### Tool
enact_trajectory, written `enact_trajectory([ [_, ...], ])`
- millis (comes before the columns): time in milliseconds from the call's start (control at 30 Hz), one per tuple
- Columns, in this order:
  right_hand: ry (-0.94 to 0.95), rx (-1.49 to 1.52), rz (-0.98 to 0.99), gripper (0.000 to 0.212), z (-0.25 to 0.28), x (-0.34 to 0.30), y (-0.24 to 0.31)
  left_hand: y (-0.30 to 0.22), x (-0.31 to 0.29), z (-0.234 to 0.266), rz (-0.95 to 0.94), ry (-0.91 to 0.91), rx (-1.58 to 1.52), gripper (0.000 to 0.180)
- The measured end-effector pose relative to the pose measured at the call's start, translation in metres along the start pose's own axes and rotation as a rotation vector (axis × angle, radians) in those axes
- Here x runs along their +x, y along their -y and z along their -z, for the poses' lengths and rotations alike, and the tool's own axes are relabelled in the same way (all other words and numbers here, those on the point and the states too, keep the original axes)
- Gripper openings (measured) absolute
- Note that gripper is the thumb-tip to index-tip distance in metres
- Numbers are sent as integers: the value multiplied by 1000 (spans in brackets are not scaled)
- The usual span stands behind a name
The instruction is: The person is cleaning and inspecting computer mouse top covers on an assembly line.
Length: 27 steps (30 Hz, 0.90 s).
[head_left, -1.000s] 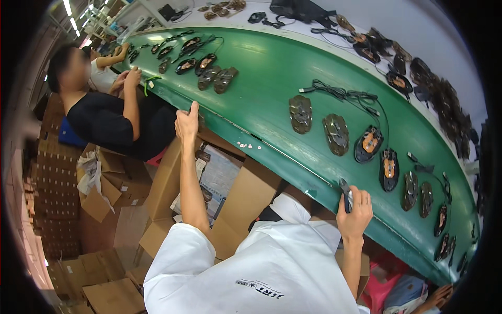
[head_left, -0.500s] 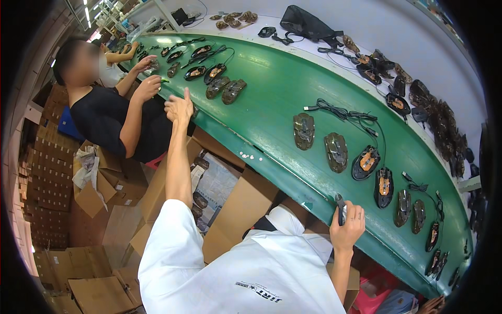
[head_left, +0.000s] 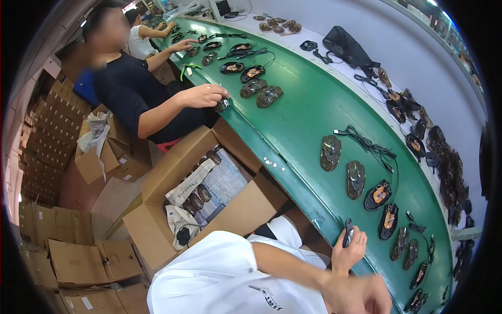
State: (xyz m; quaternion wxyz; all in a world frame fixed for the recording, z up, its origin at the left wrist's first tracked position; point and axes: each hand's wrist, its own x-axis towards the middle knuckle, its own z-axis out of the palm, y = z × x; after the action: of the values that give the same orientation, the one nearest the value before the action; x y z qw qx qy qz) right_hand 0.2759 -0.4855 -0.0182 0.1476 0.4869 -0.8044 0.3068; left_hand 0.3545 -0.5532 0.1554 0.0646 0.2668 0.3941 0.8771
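Observation:
My right hand (head_left: 349, 254) is at the near edge of the green belt (head_left: 293, 152), its fingers wrapped round a small dark tool (head_left: 348, 233) whose kind I cannot make out. Across my body reaches my left arm; my left hand (head_left: 361, 294), smeared by motion, is just below the right one, fingers seemingly curled, and whether it holds anything is hidden. Close by on the belt lie two open computer mice (head_left: 388, 222) with orange-brown insides and dark, translucent mouse shells (head_left: 355, 180). Black cables (head_left: 366, 141) lie behind them.
At left a co-worker's hand (head_left: 206, 96) touches a dark mouse shell (head_left: 223, 104) at the belt edge. Green-handled pliers (head_left: 190, 69) lie beyond. An open cardboard box (head_left: 151, 230) with shells stands below. More shells and a black bag (head_left: 348, 49) line the far ledge.
My left hand has swung from the co-worker's side across my body to the right. The view has shifted left. The co-worker has put down the green-handled pliers and reached to the shell at the belt edge.

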Motion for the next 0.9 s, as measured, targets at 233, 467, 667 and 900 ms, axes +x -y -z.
enact_trajectory([
  [233,31,-20,-52,32,1,5,15,34,36,-62,-194,331,-680,23],
  [467,28,-21,-75,30,4,3,6,20,22,-61,-188,349,-662,28],
  [667,31,-33,-75,29,1,3,6,8,14,-56,-182,374,-657,32],
  [900,40,-21,-95,27,1,9,12,3,-2,-51,-231,368,-696,37],
])
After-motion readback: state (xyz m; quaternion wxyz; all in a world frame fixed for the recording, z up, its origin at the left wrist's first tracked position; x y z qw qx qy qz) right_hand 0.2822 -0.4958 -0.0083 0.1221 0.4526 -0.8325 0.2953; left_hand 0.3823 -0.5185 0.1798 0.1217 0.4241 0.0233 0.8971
